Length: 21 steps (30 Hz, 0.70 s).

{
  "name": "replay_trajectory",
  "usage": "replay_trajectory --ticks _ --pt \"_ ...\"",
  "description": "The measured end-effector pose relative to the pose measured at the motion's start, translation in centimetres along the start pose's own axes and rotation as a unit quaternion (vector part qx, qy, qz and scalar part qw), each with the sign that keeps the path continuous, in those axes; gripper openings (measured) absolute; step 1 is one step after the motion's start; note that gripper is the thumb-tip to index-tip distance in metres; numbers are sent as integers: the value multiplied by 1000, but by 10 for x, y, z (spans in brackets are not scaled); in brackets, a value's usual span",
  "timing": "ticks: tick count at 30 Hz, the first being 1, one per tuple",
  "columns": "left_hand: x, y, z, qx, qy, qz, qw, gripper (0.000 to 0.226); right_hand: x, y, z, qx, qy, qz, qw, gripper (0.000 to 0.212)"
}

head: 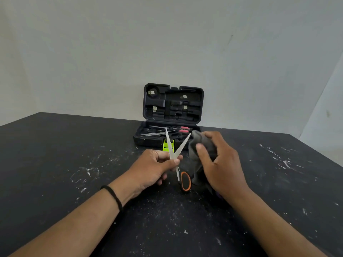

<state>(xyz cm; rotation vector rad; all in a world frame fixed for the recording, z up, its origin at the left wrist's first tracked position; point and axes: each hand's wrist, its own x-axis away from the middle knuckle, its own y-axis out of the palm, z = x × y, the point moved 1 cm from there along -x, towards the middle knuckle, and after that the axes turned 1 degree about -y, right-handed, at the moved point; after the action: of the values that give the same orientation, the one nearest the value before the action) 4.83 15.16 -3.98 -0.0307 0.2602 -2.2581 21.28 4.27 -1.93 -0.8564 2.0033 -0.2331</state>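
1. The fingers of the left hand are curled and pinch the scissors where the two blades cross, with the thumb on the near side.
2. The scissors stand almost upright in the middle of the scene. Their blades are spread wide in a V, tips pointing up and far.
3. One handle loop, black with an orange rim, hangs below the left hand on the near side. Whether it touches the worktop cannot be told, and the other loop is hidden.
4. The fingers of the right hand are curled round a bunched grey cloth, the thumb pressing on its left face.
5. The grey cloth is just right of the scissors. Its top is beside the right blade tip, and its lower end hangs down under the palm next to the orange-rimmed loop.
6. A black band sits round the left wrist.
7. Both forearms reach in from the near edge over a black worktop marked with white scratches and flecks.
8. At the far side of the worktop an open black tool case stands with its lid upright against the pale wall.
9. A pink-handled pair lies flat in the case's tray, beside another pair with dark handles.
10. A bright green latch sits on the tray's near wall, partly behind the left blade.
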Motion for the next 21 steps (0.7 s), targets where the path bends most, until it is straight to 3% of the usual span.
replay_trajectory --ticks 3,9,14,19,21 --pt "-1 0 0 -26 9 -8 1000 17 3 5 -2 75 -97 3 992 33" --pt "0 -6 -3 -28 -1 -29 999 22 13 14 -5 154 -173 -79 970 29" --pt "1 -5 0 -27 -8 -48 998 21 -9 9 12 193 -90 67 975 19" --pt "4 -3 1 -34 1 -47 998 25 9 24 -7 153 -166 -9 974 9" --pt "5 -3 2 -68 3 -43 997 21 -4 20 1 171 -96 37 980 9"
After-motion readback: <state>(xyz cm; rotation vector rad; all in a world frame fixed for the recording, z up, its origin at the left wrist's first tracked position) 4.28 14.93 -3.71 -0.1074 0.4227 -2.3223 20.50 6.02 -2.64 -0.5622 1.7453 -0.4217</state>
